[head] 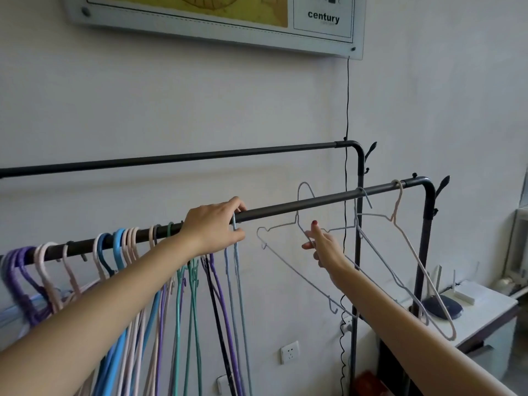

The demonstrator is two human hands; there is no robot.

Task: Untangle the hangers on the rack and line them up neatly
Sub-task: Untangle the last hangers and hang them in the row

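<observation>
A black rack has a near rail and a higher far rail. Several purple, pink, blue and teal hangers crowd the near rail's left part. My left hand pinches the hook of a light blue hanger at the rail. My right hand grips a pale lilac wire hanger by its neck, held off the rail, its hook above the bar. Farther right, a grey-blue hanger and a pink hanger hang on the rail near its end.
A framed poster hangs on the wall above, with a black cord running down behind the rack. A white table with small items stands at the right. A wall socket sits low on the wall.
</observation>
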